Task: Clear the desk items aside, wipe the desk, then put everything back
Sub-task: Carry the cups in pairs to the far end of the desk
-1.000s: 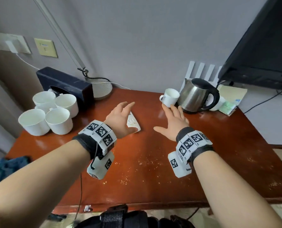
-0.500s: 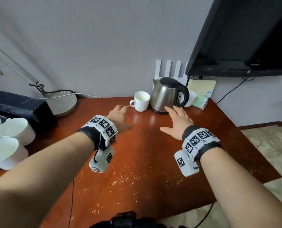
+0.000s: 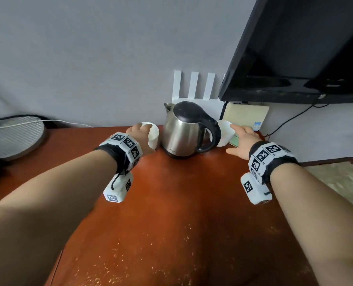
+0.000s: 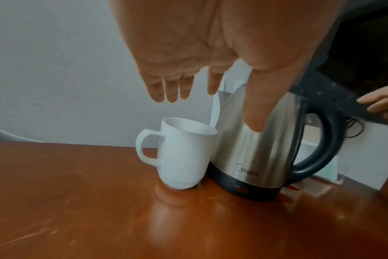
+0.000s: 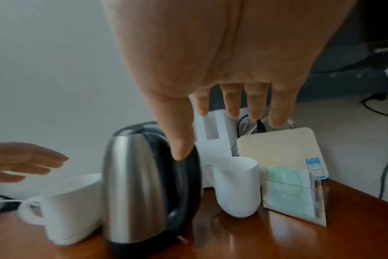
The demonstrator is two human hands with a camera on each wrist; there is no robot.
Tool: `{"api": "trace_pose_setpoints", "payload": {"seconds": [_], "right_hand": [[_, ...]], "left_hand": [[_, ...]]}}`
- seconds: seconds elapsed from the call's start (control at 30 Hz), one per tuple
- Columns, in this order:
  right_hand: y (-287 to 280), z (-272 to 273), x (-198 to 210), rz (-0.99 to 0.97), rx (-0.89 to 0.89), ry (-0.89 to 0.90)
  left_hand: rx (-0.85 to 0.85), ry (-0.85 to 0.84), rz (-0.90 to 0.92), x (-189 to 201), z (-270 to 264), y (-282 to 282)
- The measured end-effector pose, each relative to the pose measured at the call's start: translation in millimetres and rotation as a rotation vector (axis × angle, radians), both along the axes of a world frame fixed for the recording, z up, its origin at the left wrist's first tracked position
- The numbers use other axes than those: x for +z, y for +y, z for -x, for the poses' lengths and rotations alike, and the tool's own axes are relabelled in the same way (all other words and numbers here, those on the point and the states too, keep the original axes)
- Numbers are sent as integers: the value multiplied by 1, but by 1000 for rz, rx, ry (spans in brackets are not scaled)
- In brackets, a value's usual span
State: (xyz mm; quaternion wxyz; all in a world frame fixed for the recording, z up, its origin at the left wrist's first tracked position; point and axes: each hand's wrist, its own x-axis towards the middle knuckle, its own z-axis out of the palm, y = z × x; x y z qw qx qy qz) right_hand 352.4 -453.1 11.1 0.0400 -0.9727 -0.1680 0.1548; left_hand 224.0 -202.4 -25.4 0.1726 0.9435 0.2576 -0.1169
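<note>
Both hands have reached further back since half a second ago, from mid-surface to either side of the kettle (image 3: 187,129), and the view has swung right so the stacked cups at the far left are out of sight.

By my reading, each hand is going for a mug so that both can be cleared off at once. The left hand (image 3: 139,134) hovers over the left mug (image 4: 182,154), fingers (image 4: 173,87) straight and spread, holding nothing. That mug stands upright just left of the kettle, touching or nearly touching its body, handle turned away from it. The right hand (image 3: 240,141) is likewise spread and empty, above the right mug (image 5: 236,185), which stands just right of the kettle, by its black handle.

Steel-bodied with a black lid, handle and base, the kettle sits at the back of the red-brown surface (image 3: 181,203); both mugs are plain white. Right of the right mug a clear stand (image 5: 295,196) holds green sachets, and behind it a cream box (image 5: 281,150) leans at the wall.
</note>
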Motion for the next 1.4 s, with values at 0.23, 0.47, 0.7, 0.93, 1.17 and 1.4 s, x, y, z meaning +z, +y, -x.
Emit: {"api": "trace_pose_setpoints", "payload": {"seconds": [0.23, 0.47, 0.7, 0.93, 1.17, 1.4], "right_hand": [[11, -108, -37, 54, 105, 45], [28, -140, -74, 95, 210, 107], [25, -133, -73, 133, 242, 73], [20, -115, -69, 175, 281, 89], [10, -97, -69, 131, 241, 129], [-7, -72, -67, 159, 246, 110]], "left_hand": [[132, 165, -85, -27, -71, 2], [130, 132, -146, -37, -81, 5], [-217, 201, -148, -37, -57, 5], [-152, 141, -144, -30, -38, -13], [56, 256, -353, -29, -32, -32], [186, 252, -143, -26, -32, -38]]}}
